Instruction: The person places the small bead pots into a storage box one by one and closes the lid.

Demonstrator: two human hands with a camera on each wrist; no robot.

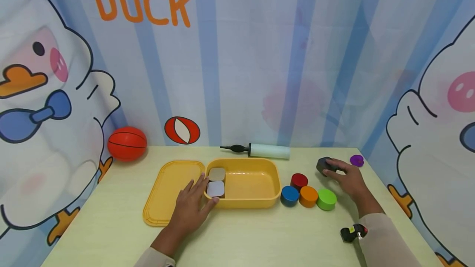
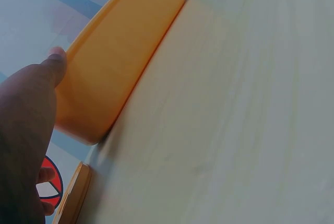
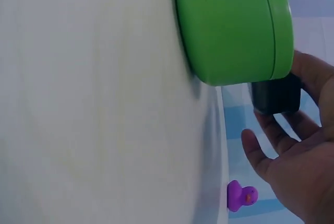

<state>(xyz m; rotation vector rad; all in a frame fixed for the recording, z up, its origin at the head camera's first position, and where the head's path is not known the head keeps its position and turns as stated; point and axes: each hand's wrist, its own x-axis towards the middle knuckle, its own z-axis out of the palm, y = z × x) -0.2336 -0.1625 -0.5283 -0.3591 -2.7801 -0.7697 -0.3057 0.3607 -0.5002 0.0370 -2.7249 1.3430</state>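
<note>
My left hand (image 1: 191, 203) lies at the left end of a yellow plastic box (image 1: 252, 204), its fingers extended and the thumb at the near rim. In the left wrist view the thumb touches the top edge of the box (image 2: 122, 51). Inside the box, at its left end, sit a beige block (image 1: 217, 174) and a whitish block (image 1: 215, 189). At the right, my right hand (image 1: 346, 176) pinches a small black, faceted container (image 1: 325, 165) between thumb and fingers. The right wrist view shows the black container (image 3: 276, 96) partly hidden behind a green round jar (image 3: 229, 25).
Red (image 1: 299, 181), blue (image 1: 289, 195), orange (image 1: 308, 196) and green (image 1: 327, 199) jars cluster right of the box. The yellow lid (image 1: 163, 201) lies left. A hand pump (image 1: 269, 151), red ball (image 1: 127, 144) and purple duck (image 1: 357, 160) stand along the back.
</note>
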